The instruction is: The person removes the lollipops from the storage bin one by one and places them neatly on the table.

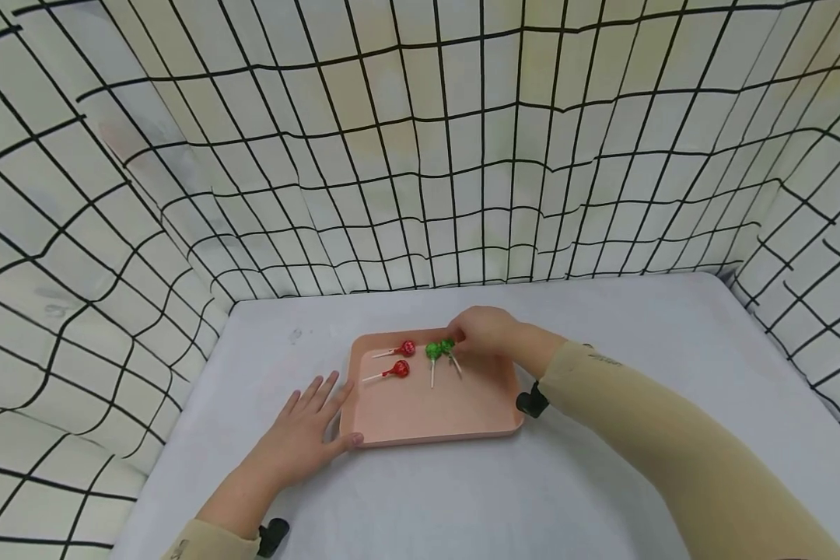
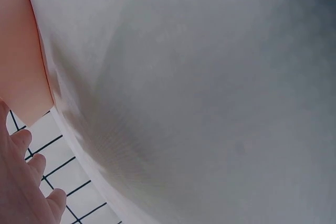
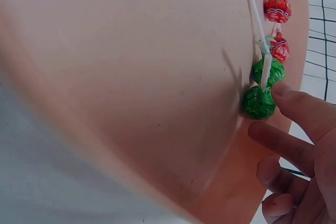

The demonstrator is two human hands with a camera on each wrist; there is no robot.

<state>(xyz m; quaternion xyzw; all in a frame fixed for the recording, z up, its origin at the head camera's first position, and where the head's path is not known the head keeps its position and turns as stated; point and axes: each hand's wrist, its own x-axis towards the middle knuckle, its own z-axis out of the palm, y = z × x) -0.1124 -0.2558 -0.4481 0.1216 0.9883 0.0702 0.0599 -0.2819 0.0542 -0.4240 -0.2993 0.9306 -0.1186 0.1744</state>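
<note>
The left hand (image 1: pixel 301 439) rests spread fingers on the tray (image 1: pixel 434 418), while the right hand's (image 1: pixel 488 332) parted fingers flank the nearer of two green lollipops (image 3: pixel 257 106), red lollipops (image 1: pixel 400 369) lying beyond.

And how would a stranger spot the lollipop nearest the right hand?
On the white table sits a pink tray. Near its far edge, right of the red lollipops, is the green lollipop. In the head view, its stick slants rightward, unlike its green neighbour's.

The head view is bright, but the left gridded wall (image 1: pixel 91 257) looks warped. Right wrist view is dimmer, the pink tray (image 3: pixel 142 72) softly shadowed.
</note>
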